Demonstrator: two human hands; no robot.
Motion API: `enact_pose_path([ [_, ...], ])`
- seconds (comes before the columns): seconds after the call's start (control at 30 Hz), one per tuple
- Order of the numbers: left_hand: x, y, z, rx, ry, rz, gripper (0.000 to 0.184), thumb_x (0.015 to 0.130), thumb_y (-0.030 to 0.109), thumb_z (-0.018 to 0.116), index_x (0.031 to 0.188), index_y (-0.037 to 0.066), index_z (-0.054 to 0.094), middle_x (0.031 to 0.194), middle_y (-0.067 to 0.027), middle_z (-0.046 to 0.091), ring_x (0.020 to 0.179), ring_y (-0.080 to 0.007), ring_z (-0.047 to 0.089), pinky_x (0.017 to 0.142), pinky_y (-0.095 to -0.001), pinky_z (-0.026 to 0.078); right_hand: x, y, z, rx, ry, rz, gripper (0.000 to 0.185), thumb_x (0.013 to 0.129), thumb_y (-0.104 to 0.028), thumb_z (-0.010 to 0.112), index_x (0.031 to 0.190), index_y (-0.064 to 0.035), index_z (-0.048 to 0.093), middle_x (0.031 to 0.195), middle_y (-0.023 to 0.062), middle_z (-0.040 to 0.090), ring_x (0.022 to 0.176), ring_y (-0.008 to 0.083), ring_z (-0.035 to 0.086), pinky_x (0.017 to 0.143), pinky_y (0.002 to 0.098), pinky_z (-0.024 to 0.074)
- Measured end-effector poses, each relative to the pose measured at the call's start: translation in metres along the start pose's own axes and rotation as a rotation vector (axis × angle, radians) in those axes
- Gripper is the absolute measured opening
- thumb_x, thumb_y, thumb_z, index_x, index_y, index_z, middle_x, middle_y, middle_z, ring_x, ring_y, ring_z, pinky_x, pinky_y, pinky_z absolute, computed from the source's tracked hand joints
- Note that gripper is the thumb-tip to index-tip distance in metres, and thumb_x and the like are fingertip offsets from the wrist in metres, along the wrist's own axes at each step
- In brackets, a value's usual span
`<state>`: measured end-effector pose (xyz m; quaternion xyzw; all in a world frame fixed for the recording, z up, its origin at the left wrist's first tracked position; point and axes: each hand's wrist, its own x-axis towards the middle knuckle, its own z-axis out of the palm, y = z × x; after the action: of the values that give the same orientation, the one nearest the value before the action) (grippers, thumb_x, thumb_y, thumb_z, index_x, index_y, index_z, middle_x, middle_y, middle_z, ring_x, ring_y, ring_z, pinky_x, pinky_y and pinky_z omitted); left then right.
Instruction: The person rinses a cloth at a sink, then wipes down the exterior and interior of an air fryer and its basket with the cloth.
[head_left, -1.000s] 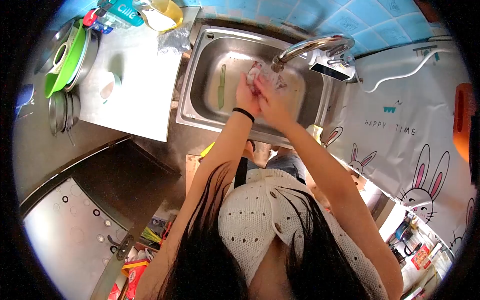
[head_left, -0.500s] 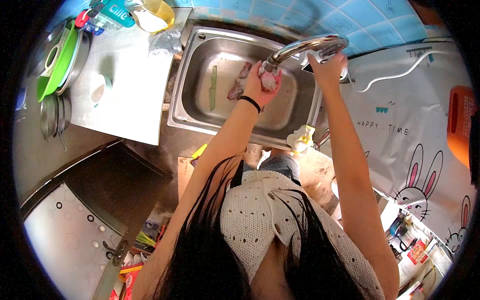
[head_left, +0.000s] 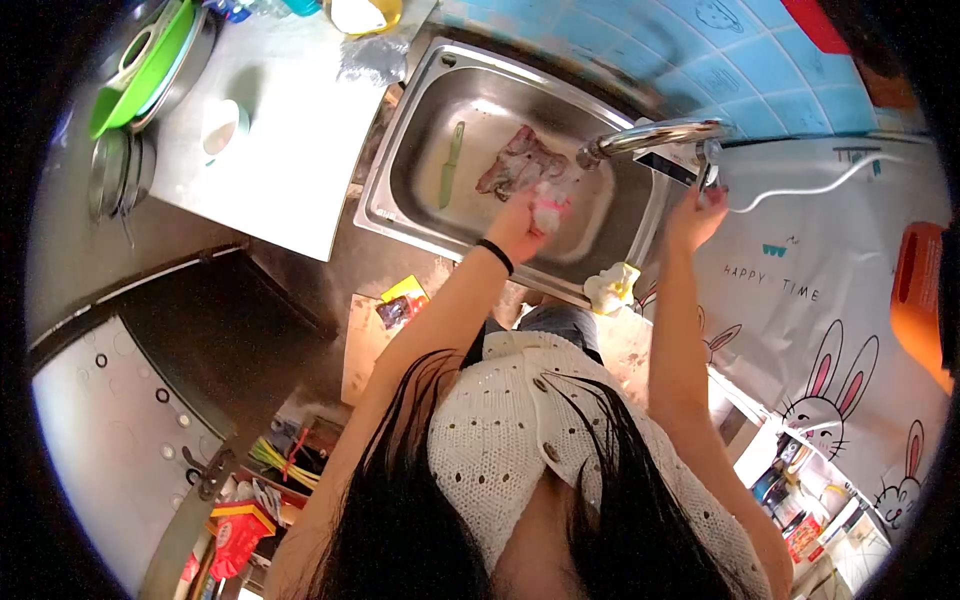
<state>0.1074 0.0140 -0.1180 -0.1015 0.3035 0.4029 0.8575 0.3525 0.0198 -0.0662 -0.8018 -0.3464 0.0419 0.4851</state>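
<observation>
Over the lower middle of the steel sink (head_left: 397, 200), my left hand (head_left: 522, 228) is closed around a pinkish-white piece (head_left: 548, 212), too blurred to name. Just beyond it a dark reddish, meat-like piece (head_left: 522, 160) lies on the sink floor. A green knife (head_left: 451, 168) rests at the sink's left side. My right hand (head_left: 696, 218) is closed on the handle of the chrome faucet (head_left: 660, 134), right of the sink. The spout points down over the sink.
A white counter (head_left: 290, 150) with a white cup (head_left: 224, 128) is at the left, beside stacked bowls and a green basin (head_left: 150, 75). A yellow-white cloth (head_left: 612, 288) hangs on the sink's front edge. An orange container (head_left: 920, 295) stands far right.
My left hand has moved from under the spout toward the sink's front with the pinkish piece. My right hand has gone from the sink to the faucet handle. The view has shifted.
</observation>
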Motion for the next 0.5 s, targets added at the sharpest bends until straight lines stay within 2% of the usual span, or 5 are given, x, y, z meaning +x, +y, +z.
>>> enact_pose_path([
  [0.1,-0.006,-0.028,0.004,0.062,-0.001,0.052,0.028,0.098,0.026,0.039,0.119,0.009,0.046,0.11,-0.0098,0.058,0.092,-0.0224,0.06,0.075,-0.0336,0.053,-0.046,0.031,0.017,0.05,-0.389,0.381,0.043,0.089,-0.013,0.056,0.128,0.001,0.042,0.118,0.0158,0.053,0.103,0.0211,0.056,0.082,0.0298,0.0475],
  [0.23,-0.016,-0.04,0.025,-0.041,0.025,0.014,0.038,0.095,0.042,0.042,0.114,0.012,0.052,0.102,-0.0059,0.062,0.091,-0.0202,0.061,0.079,-0.0341,0.051,-0.116,-0.039,0.026,0.387,-0.9,0.268,0.033,0.091,-0.02,0.055,0.119,-0.0034,0.054,0.118,0.0123,0.057,0.114,0.0216,0.05,0.1,0.0342,0.0342],
  [0.3,-0.012,-0.034,0.02,-0.105,0.042,0.006,0.054,0.09,0.061,0.039,0.103,0.013,0.057,0.097,-0.004,0.062,0.089,-0.0191,0.06,0.079,-0.0364,0.05,-0.139,-0.051,0.03,0.425,-0.855,0.112,0.027,0.09,-0.02,0.056,0.113,-0.0043,0.059,0.115,0.0114,0.059,0.113,0.0216,0.05,0.1,0.0337,0.0348],
  [0.37,-0.006,-0.023,0.016,-0.101,0.054,-0.002,0.055,0.09,0.062,0.036,0.104,0.013,0.057,0.096,-0.0036,0.062,0.089,-0.0187,0.06,0.079,-0.0359,0.049,-0.154,-0.075,0.025,0.379,-0.782,-0.084,0.022,0.088,-0.019,0.059,0.104,-0.0042,0.064,0.112,0.0091,0.06,0.107,0.0221,0.053,0.099,0.0331,0.0347],
  [0.5,-0.04,-0.039,0.048,0.063,0.154,0.106,0.061,0.092,0.062,0.032,0.123,0.011,0.047,0.116,-0.0048,0.057,0.105,-0.0194,0.053,0.088,-0.0356,0.043,-0.128,-0.059,0.047,0.394,-0.865,0.301,0.026,0.087,-0.019,0.062,0.107,-0.0016,0.059,0.093,0.0074,0.06,0.082,0.018,0.056,0.079,0.0317,0.0447],
])
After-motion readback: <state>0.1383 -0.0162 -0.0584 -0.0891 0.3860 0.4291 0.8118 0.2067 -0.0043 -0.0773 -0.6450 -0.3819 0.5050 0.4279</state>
